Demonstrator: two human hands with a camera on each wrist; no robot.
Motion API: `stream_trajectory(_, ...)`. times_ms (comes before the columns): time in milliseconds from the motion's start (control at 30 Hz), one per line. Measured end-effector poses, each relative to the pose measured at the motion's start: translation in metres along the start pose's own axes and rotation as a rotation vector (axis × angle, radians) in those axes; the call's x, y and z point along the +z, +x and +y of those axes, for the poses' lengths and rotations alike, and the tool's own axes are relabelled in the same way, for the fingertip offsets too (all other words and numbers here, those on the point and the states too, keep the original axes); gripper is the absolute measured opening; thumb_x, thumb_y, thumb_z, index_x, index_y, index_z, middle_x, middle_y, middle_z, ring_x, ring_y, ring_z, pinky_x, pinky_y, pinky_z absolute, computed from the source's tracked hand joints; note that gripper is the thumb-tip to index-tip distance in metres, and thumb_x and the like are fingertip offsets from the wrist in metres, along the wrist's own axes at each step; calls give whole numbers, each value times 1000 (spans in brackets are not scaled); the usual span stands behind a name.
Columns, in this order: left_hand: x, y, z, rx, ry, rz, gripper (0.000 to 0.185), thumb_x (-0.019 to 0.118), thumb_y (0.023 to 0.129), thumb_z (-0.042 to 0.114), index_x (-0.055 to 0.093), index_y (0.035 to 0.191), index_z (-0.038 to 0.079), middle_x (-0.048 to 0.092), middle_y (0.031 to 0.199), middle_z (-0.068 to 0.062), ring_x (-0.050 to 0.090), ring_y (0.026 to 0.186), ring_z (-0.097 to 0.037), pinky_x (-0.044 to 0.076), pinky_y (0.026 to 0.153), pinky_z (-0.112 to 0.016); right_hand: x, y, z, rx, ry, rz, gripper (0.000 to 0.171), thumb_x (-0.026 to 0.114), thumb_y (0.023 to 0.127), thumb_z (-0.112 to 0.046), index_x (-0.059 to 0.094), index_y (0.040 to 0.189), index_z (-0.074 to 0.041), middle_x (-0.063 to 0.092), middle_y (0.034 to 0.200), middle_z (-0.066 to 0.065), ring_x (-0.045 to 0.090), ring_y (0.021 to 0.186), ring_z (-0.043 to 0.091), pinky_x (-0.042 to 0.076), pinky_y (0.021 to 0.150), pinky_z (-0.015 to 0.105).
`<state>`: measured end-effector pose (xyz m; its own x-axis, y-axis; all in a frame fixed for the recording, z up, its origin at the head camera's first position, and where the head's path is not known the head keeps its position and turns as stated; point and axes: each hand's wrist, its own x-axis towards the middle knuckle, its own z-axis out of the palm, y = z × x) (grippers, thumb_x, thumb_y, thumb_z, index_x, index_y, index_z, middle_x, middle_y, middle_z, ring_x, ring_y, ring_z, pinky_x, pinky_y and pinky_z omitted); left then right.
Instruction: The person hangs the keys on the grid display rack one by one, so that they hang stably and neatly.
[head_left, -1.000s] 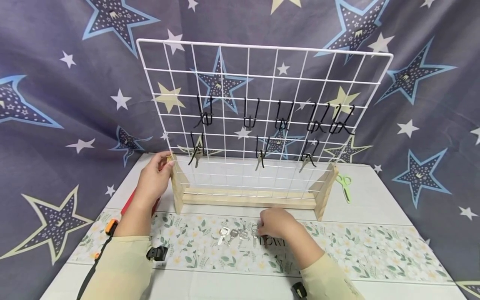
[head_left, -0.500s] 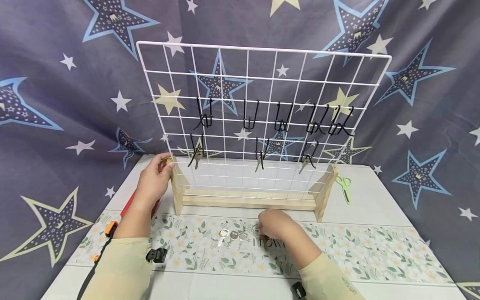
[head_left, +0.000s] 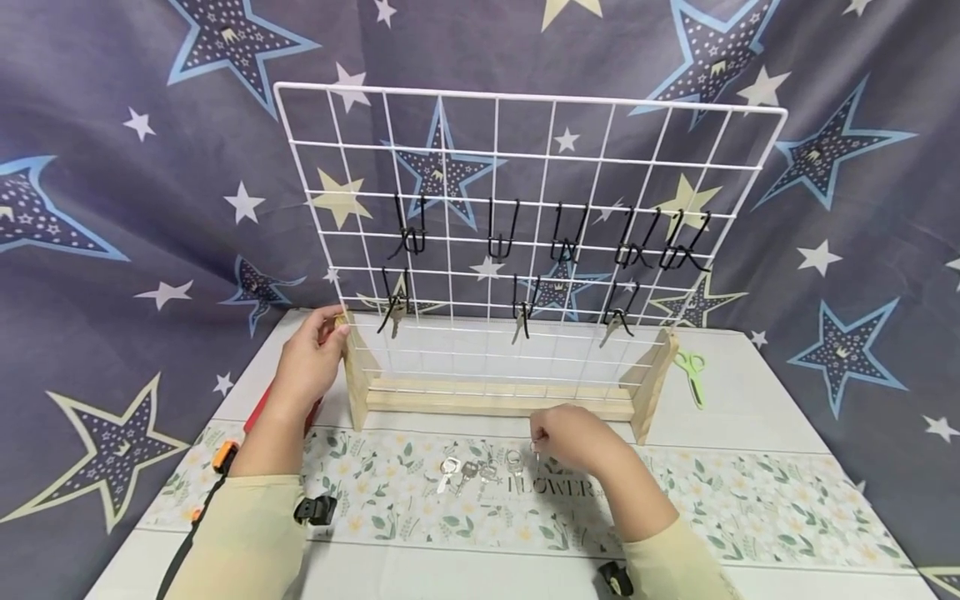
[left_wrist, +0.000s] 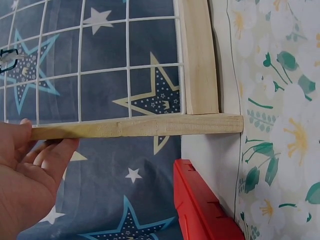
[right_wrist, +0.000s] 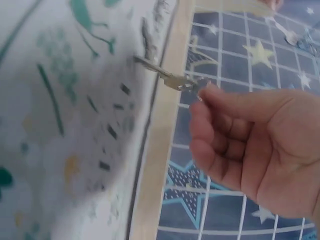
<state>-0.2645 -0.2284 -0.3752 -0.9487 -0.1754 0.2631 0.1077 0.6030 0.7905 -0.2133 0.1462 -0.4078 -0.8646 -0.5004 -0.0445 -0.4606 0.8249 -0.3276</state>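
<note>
The right hand (head_left: 573,437) has lifted off the floral runner (head_left: 712,500), pinching a key (right_wrist: 167,76) (blade dangling). The left hand (head_left: 307,362) grips the wooden stand (head_left: 495,400); so light a pinch could drop the key.

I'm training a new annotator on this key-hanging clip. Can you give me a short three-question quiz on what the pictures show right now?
1. True or false: the right hand pinches a key.
2. What does the left hand hold?
A. the green scissors
B. the wooden end post of the grid stand
C. a black hook
3. How many keys hang on the lower row of hooks on the white wire grid?

Key
1. True; the right wrist view shows the key lifted off the floral runner.
2. B, the wooden post.
3. Three hanging keys.
</note>
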Motion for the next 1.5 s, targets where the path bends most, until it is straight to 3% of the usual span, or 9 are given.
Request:
stream_trajectory(200,0,2,0,-2,-4,5,42,48,104,34,49,142,18,61,133,-15,60,112,-29,50,96,-46,-16,-5,9,-83,90,93,11,66,93,-11,64,85,-19,60,77,-12,52,69,5,48,66,26)
stream_trajectory(367,2,3,1,-2,-20,-3,42,48,104,35,48,143,18,59,136,-15,60,113,-29,51,96,-45,-31,-13,10,-73,162,182,8,66,94,-17,64,88,-21,55,72,-12,48,64,6,45,61,25)
stream_trajectory(533,1,2,0,-13,-2,-8,43,47,104,35,47,143,18,59,136,-16,59,115,-30,50,98,-47,-45,-26,8,-121,209,285,5,66,95,-20,67,92,-24,58,74,-12,49,63,5,47,59,24)
stream_trajectory(700,2,1,-1,0,9,-3,43,47,104,35,48,143,18,61,132,-16,60,110,-30,48,96,-46,-63,-42,3,-137,244,340,4,63,96,-22,67,96,-24,60,75,-11,51,62,6,48,57,23)
stream_trajectory(1033,2,1,-1,6,15,1,42,47,104,35,48,143,18,61,133,-16,60,111,-30,48,96,-46,-97,-70,10,-155,155,551,10,65,94,-12,70,101,-17,68,83,-9,60,71,3,53,63,22)
stream_trajectory(1300,1,2,-2,6,20,0,43,47,104,36,48,143,19,60,133,-16,59,113,-31,48,98,-48,-119,-86,14,-186,103,690,14,70,89,-6,71,95,-19,66,77,-12,58,69,1,46,63,12)
stream_trajectory(1500,1,2,-2,11,24,1,42,47,104,35,48,142,19,61,132,-16,58,113,-31,47,98,-48,-133,-94,18,-152,50,768,13,71,89,-6,70,93,-19,64,73,-12,53,64,-2,40,56,13)
